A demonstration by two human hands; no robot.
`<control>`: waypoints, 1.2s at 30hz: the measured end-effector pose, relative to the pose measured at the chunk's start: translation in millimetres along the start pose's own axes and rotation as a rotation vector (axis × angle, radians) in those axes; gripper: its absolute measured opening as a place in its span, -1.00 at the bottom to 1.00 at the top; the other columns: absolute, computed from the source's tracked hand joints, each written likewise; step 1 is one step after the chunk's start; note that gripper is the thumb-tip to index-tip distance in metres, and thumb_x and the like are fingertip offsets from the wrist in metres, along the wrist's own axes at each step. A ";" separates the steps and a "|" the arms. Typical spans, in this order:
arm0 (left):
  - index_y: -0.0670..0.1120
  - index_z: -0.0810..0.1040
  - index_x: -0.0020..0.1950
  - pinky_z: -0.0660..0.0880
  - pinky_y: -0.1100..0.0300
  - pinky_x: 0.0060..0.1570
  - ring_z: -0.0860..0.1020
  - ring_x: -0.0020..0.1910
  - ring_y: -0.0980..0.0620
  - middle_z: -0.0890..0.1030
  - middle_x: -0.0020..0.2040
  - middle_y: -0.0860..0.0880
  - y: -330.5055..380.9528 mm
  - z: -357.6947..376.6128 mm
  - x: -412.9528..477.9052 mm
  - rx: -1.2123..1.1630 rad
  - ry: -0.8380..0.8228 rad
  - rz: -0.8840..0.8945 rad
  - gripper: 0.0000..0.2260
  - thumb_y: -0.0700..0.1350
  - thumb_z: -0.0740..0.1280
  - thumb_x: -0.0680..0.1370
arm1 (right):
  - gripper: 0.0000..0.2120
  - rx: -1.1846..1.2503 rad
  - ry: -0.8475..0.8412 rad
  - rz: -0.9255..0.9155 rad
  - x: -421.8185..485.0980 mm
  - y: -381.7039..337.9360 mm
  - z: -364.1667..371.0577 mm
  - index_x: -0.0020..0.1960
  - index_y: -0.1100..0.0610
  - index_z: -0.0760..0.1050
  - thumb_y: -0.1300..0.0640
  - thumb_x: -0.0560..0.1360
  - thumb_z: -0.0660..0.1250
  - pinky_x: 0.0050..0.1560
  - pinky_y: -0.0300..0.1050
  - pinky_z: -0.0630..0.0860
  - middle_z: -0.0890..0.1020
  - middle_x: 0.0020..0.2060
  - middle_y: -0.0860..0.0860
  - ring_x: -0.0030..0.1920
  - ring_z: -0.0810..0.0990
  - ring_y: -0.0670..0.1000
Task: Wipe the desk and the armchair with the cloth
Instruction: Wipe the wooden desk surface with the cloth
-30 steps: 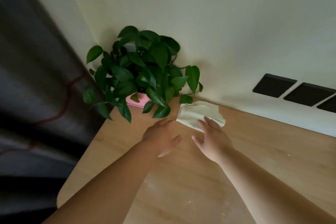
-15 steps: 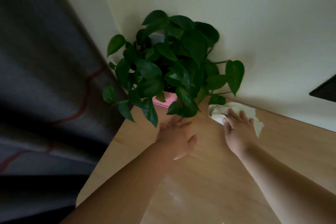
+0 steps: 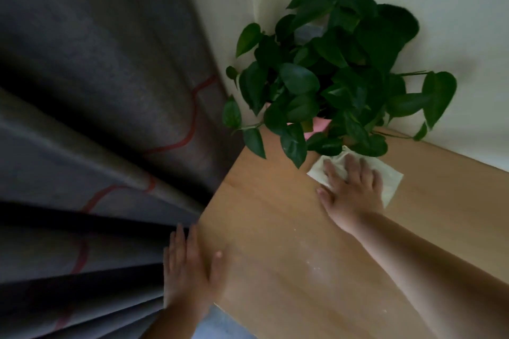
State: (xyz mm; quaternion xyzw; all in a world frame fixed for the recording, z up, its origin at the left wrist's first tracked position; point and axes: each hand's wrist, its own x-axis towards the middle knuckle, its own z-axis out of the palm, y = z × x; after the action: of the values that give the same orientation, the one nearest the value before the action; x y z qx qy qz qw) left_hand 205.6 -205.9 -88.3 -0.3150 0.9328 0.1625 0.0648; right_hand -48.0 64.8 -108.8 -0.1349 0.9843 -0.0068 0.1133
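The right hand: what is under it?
The pale cloth, pressed flat on the wooden desk by the potted plant. The right hand covers the cloth's middle.

Wooden desk [image 3: 275, 215]: pale cloth [image 3: 391, 184] lies flat near the back corner, just beside a potted plant [image 3: 330, 69]; whitish specks [image 3: 314, 267] nearer the front.

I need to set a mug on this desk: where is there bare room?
Most bare desk lies between the left hand, at its left edge, and the right forearm; more lies right of the cloth, along the wall. The far corner is crowded: potted plant leaves hang over the cloth under the right hand.
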 end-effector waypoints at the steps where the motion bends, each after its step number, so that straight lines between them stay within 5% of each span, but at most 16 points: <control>1: -0.19 0.26 0.61 0.21 -0.28 0.53 0.19 0.60 -0.29 0.24 0.62 -0.28 -3.1 8.5 -10.6 -0.047 0.022 -0.043 -0.19 0.34 0.04 0.52 | -0.32 -0.031 0.001 -0.039 6.0 6.8 2.1 0.62 -0.24 -0.08 -0.40 0.54 -0.12 0.55 0.33 -0.08 0.02 0.63 0.12 0.60 -0.05 0.29; 7: -0.20 0.17 0.63 0.21 -0.22 0.55 0.18 0.59 -0.25 0.21 0.63 -0.22 -8.9 32.7 -14.8 -0.004 0.075 -0.087 -0.20 0.32 0.10 0.56 | -0.42 0.089 0.064 -0.064 15.6 6.5 9.4 0.62 -0.18 0.08 -0.24 0.64 -0.25 0.60 0.27 -0.01 0.11 0.65 0.11 0.64 0.00 0.18; 14: -0.25 0.16 0.63 0.18 -0.26 0.54 0.24 0.55 -0.32 0.27 0.59 -0.29 11.1 35.7 -8.5 0.077 0.096 -0.171 -0.18 0.29 0.10 0.53 | -0.48 0.200 0.081 -0.129 3.0 -43.1 -2.0 0.62 0.09 0.20 -0.02 0.69 -0.05 0.60 0.24 0.02 0.25 0.60 0.23 0.63 0.07 0.22; 26: -0.22 0.02 0.66 0.02 -0.19 0.61 0.13 0.62 -0.24 0.18 0.64 -0.25 8.8 42.3 -5.8 0.173 0.124 -0.156 -0.19 0.31 -0.01 0.59 | -0.40 0.154 0.100 -0.447 -13.0 -87.9 20.7 0.61 0.03 0.22 -0.10 0.64 -0.16 0.61 0.18 0.06 0.28 0.60 0.10 0.63 0.10 0.17; 36: -0.19 0.06 0.67 0.00 -0.17 0.62 0.08 0.65 -0.17 0.15 0.67 -0.18 2.5 46.7 -10.4 0.065 0.190 -0.116 -0.29 0.21 -0.09 0.62 | -0.47 0.316 -0.152 -0.806 -155.4 -60.5 33.9 0.58 -0.06 0.30 -0.13 0.68 -0.09 0.64 0.04 -0.01 0.28 0.58 -0.12 0.64 0.03 -0.06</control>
State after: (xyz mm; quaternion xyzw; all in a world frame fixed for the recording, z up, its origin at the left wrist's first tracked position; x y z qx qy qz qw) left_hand 213.1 -182.1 -129.1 -0.3801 0.9198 0.0973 -0.0045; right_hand 121.4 48.6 -104.8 -0.4891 0.8289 -0.1908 0.1928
